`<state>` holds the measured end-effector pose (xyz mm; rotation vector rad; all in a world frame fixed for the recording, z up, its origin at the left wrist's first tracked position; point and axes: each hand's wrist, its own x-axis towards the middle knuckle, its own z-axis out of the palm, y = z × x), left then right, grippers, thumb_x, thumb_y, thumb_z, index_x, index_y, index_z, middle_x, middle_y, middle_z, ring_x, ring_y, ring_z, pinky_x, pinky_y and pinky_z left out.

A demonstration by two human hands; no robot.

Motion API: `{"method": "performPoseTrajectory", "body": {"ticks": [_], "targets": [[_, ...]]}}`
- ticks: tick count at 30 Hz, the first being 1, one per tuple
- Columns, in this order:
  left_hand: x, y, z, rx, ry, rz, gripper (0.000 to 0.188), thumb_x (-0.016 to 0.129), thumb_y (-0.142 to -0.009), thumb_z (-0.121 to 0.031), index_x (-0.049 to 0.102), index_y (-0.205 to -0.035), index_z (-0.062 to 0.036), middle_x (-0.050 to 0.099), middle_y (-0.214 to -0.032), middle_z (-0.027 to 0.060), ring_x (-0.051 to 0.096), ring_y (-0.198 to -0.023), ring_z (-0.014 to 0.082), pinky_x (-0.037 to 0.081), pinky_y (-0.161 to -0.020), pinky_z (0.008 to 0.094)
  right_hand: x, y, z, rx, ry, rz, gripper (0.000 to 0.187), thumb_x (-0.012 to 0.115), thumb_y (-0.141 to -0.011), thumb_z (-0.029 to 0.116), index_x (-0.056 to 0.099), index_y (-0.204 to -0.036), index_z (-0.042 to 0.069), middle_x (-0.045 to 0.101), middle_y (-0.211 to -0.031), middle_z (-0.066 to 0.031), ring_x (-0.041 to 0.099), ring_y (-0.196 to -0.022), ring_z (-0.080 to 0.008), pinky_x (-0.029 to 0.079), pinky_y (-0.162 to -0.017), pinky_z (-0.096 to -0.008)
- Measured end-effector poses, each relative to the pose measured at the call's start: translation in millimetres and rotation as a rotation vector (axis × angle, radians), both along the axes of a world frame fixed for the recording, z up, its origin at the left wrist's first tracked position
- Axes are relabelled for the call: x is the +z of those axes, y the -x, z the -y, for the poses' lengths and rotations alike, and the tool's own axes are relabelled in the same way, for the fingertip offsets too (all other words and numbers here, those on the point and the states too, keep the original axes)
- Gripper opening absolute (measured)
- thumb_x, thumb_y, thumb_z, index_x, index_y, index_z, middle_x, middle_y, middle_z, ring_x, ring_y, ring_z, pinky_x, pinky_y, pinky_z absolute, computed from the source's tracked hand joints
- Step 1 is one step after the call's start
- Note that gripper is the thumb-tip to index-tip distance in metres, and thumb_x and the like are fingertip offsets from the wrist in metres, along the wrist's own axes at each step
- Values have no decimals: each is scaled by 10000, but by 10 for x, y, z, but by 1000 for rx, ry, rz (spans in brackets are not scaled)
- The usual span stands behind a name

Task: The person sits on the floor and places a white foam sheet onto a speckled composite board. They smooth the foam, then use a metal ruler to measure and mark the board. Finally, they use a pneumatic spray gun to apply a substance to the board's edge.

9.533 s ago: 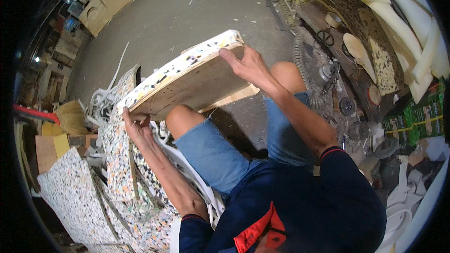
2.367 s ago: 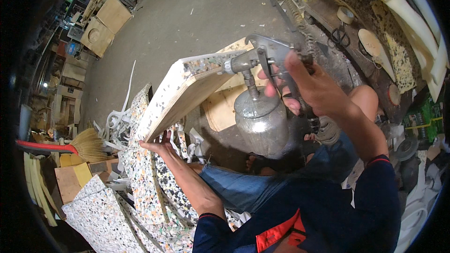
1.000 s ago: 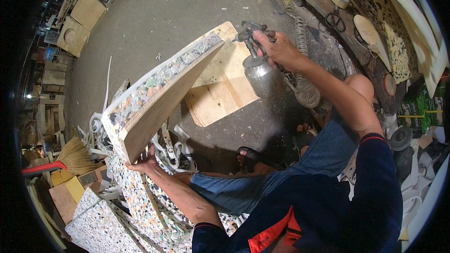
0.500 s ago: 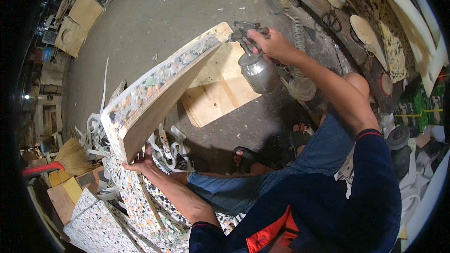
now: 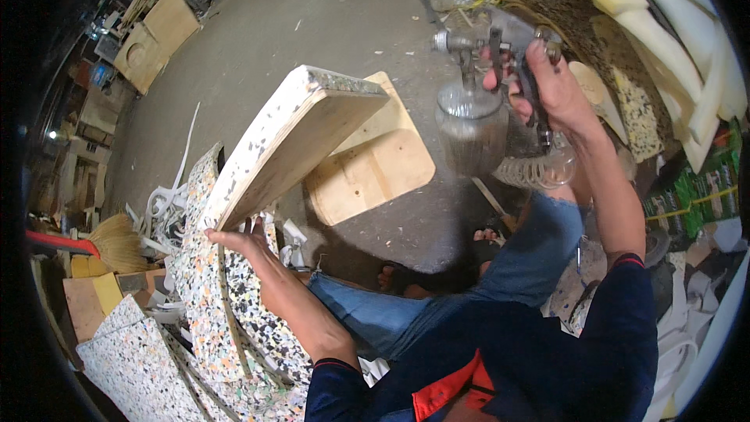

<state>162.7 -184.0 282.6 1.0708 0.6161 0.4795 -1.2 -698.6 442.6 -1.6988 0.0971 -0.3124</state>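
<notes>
My left hand grips the lower corner of a plywood board faced with speckled foam; the board is held up at a tilt. In my right hand is a spray gun with a metal cup below, raised to the right and apart from the board. The fingers wrap its handle, and its nozzle points left. Beyond the held board, a light wooden panel rests low near the floor, partly hidden by it.
Speckled foam sheets are stacked at lower left beside a straw broom. White foam scraps lie near my left hand. A coiled air hose hangs below the spray gun. Pale foam sheets lean at the far right.
My right hand has drawn the spray gun away from the board's edge, to the right and closer. The board has turned in my left hand, showing a different foam-covered edge.
</notes>
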Motion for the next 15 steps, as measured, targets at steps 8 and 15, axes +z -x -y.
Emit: {"method": "performPoseTrajectory", "body": {"ticks": [8, 15], "targets": [[-117, -262, 577, -28, -384, 107, 857, 475, -1013, -574, 474, -1297, 234, 591, -1292, 337, 646, -1107, 395, 568, -915, 482, 959, 503, 798, -23, 212, 182, 598, 453, -1046, 579, 663, -1137, 27, 720, -894, -84, 592, -621, -110, 488, -543, -268], [54, -57, 780, -153, -450, 85, 947, 509, -969, -682, 436, -1385, 165, 550, -1358, 316, 602, -1168, 411, 541, -916, 531, 904, 380, 1248, -401, 90, 565, 411, 609, -1014, 452, 699, -1032, 51, 703, -783, -40, 566, -552, -81, 465, -489, -234]]}}
